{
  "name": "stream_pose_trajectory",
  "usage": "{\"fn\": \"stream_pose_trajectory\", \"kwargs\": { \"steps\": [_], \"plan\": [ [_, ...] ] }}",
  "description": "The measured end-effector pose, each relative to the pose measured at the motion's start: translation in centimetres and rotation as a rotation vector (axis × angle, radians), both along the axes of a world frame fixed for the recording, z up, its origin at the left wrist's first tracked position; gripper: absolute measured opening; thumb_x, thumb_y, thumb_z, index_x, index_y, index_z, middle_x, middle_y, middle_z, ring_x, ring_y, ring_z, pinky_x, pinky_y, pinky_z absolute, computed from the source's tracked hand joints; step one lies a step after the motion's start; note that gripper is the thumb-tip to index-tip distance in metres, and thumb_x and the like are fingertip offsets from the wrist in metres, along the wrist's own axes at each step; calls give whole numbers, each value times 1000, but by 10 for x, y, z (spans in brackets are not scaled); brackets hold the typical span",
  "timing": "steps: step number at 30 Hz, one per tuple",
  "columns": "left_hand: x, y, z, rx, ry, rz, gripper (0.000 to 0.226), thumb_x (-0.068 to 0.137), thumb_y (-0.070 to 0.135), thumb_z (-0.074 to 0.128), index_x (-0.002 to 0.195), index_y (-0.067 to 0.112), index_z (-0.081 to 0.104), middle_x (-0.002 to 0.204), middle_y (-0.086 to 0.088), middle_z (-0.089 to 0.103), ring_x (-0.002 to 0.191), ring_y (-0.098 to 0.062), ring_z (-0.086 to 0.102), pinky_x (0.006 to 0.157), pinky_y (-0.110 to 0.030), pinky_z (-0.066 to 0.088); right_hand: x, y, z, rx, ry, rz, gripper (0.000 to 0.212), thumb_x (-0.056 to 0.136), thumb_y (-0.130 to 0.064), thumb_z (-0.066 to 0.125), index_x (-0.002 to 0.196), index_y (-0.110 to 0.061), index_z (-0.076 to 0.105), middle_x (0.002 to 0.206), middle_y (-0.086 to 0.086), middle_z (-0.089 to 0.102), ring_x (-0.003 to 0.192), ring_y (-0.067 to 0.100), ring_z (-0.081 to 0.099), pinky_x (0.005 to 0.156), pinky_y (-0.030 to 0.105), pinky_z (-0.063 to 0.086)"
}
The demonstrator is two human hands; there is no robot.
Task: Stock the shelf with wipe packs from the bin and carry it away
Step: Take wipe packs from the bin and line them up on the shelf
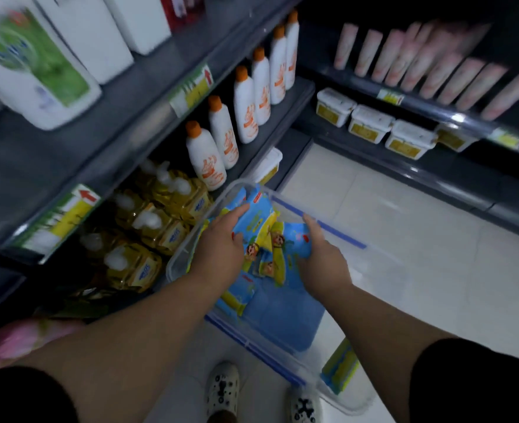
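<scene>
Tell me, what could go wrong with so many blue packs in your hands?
The left hand and right hand squeeze several wipe packs together, so a middle one might slip and drop into the bin. The yellow bottles stand close beside the bin; a swinging elbow could perhaps knock one.

Bin (337, 235) on the floor (420, 245), just right of the shelf (148, 117). Wipe packs (264, 227) heaped at the bin's far end, held between left hand (221, 248) and right hand (322, 261); one pack (340, 367) at its near right corner. Pump bottles (148, 227) left of the bin.
</scene>
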State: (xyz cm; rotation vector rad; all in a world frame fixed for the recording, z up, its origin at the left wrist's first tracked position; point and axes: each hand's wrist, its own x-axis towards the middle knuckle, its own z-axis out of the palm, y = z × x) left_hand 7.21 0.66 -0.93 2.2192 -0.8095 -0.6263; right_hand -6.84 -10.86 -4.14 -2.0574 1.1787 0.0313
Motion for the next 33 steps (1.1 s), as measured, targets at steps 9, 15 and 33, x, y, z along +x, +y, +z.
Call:
{"fn": "stream_pose_trajectory", "kwargs": {
  "steps": [9,15,33],
  "plan": [
    [1,0,193,-175,-284,39,49,96,6,46,139,30,45,137,0,49,123,-16,47,91,-10,29,19,-28,184,-80,-287,72,78,92,-23,61,152,-30,12,114,3,66,98,25,62,69,28,41],
    [6,27,317,-300,-498,167,51,90,1,50,135,25,51,133,-3,55,121,-19,50,98,-19,32,41,-22,306,-180,-590,211,37,88,-15,60,121,-32,60,99,-13,67,90,10,62,64,9,40],
    [105,286,514,-435,-808,596,40,93,9,55,126,32,59,114,9,58,96,-5,52,73,-2,35,196,166,534,-357,-946,763,44,83,-4,64,116,-33,63,96,-21,65,89,3,61,77,8,44]
  ]
}}
